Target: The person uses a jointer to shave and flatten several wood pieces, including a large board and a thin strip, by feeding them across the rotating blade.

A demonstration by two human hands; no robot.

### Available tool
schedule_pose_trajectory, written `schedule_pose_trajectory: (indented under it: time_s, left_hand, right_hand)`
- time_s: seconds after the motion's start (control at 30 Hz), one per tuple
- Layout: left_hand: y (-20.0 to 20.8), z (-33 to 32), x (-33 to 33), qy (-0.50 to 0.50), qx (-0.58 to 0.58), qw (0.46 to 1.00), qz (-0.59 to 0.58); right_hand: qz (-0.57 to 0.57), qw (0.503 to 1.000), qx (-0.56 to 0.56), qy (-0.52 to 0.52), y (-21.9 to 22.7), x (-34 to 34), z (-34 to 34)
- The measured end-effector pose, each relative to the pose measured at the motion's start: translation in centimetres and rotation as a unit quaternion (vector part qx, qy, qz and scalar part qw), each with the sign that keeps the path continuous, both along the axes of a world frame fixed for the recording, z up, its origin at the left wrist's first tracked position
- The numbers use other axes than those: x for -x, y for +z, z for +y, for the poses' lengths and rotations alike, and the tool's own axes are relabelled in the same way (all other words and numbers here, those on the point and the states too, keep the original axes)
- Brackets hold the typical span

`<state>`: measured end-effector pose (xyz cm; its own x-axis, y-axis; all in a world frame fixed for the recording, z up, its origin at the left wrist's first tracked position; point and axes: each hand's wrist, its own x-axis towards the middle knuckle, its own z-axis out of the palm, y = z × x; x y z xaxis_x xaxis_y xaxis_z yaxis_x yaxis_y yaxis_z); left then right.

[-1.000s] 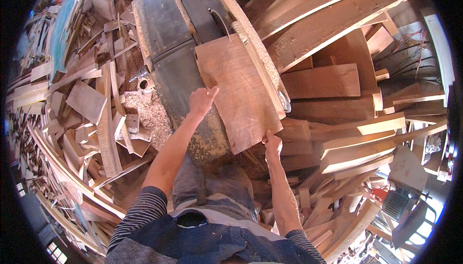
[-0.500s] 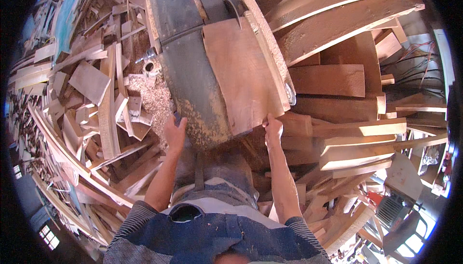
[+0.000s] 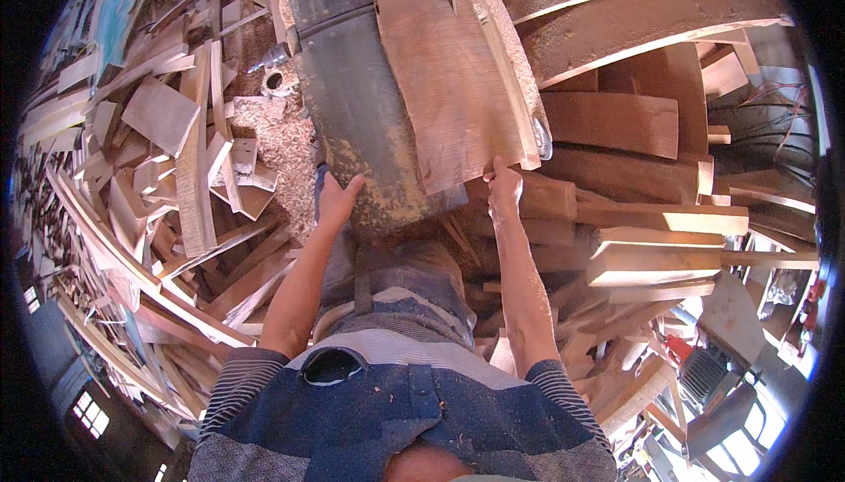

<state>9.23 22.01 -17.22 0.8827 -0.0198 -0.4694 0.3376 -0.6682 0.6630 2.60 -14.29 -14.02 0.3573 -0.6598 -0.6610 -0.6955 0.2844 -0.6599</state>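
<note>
As the board [image 3: 451, 81] lies on the right side of the dark table [image 3: 348, 73], it looks stiff and light, easiest held by its near edge. The right hand [image 3: 504, 191] pinches it there; whether the left hand [image 3: 336, 204], by the table's left edge, grips anything, I can't tell.

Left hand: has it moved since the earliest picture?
Yes. Judged against the dark machine table, the left hand has moved left and back, away from the wooden board, to the table's left edge.
</note>
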Motion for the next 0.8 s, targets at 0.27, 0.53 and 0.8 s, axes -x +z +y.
schedule_pose_trajectory:
  time_s: [0.27, 0.53, 0.8]
  left_hand:
    - [1.7, -1.0, 0.0, 0.015, -0.035, 0.999, 0.02]
    - [2.8, -1.1, 0.4, 0.034, -0.048, 0.998, -0.01]
    - [2.2, -1.1, 0.1, 0.029, -0.008, 1.0, 0.006]
  right_hand:
    - [-0.066, 0.997, 0.008, -0.045, -1.0, -2.4, 0.4]
    - [-0.084, 0.996, -0.027, -0.034, -1.2, -3.9, 0.6]
    - [-0.081, 0.997, -0.011, -0.012, -1.8, -5.5, 0.0]
